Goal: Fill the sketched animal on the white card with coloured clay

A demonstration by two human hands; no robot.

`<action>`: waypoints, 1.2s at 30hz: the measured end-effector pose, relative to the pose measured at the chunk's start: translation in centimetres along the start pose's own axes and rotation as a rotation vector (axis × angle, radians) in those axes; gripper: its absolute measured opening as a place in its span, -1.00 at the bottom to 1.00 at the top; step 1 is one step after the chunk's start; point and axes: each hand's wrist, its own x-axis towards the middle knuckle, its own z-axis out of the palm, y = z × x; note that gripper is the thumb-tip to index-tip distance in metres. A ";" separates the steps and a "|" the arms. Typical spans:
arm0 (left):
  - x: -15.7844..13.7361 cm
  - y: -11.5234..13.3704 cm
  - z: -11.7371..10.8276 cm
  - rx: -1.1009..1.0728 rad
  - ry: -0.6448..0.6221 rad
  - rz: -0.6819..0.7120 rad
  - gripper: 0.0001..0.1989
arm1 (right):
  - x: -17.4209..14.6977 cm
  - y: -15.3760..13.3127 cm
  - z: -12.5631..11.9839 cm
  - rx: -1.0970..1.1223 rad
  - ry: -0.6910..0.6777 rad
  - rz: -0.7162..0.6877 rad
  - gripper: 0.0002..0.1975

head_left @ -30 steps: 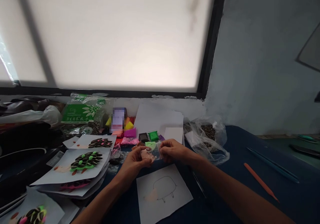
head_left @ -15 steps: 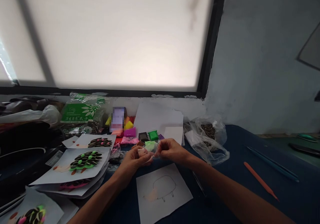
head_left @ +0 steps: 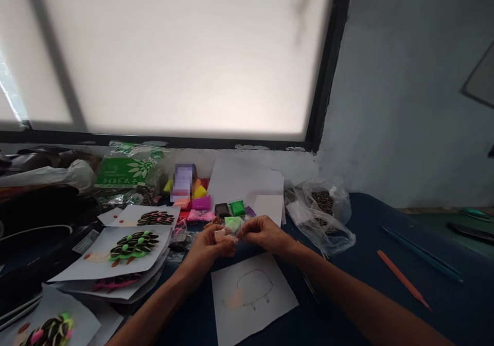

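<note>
My left hand (head_left: 204,248) is closed around a pale pink lump of modelling clay (head_left: 220,235) in a crinkled clear wrapper. Close beside it, my right hand (head_left: 268,234) has its fingers pinched together at what looks like the wrapper's edge; the exact grip is too small to see clearly. Below both hands lies a white sheet (head_left: 266,317) with a rounded animal body and short legs drawn in outline. Peach clay (head_left: 235,299) covers the head end of the drawing. Just beyond my fingers sits a light green clay packet (head_left: 232,223).
Finished sheets (head_left: 77,263) with seed-covered hedgehogs are stacked at left. Behind are coloured clay packets (head_left: 200,215), a phone (head_left: 182,182) and a green seed bag (head_left: 119,172). Rightward lie a clear bag of seeds (head_left: 322,209), an orange pointed tool (head_left: 403,279) and blue tweezers (head_left: 422,255).
My fingers have shifted slightly around the clay, and more of the pale pink lump shows in my left hand. The view has moved a little; the drawing sheet stays put.
</note>
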 end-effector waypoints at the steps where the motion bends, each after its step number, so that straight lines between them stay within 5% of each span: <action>1: 0.0 0.0 0.0 -0.001 -0.004 -0.001 -0.49 | 0.0 0.0 0.0 -0.005 -0.007 0.001 -0.92; 12: -0.1 0.2 0.0 0.015 0.003 -0.018 -0.53 | -0.7 -0.4 0.7 -0.166 -0.021 -0.091 -0.90; 22: -0.3 0.5 0.0 -0.007 -0.003 -0.019 -0.45 | -0.8 -0.9 1.2 -0.440 0.117 -0.251 -0.83; 36: 0.0 0.2 -0.1 0.039 -0.056 -0.032 -0.40 | -1.0 -0.1 1.7 -0.447 0.135 -0.390 -0.81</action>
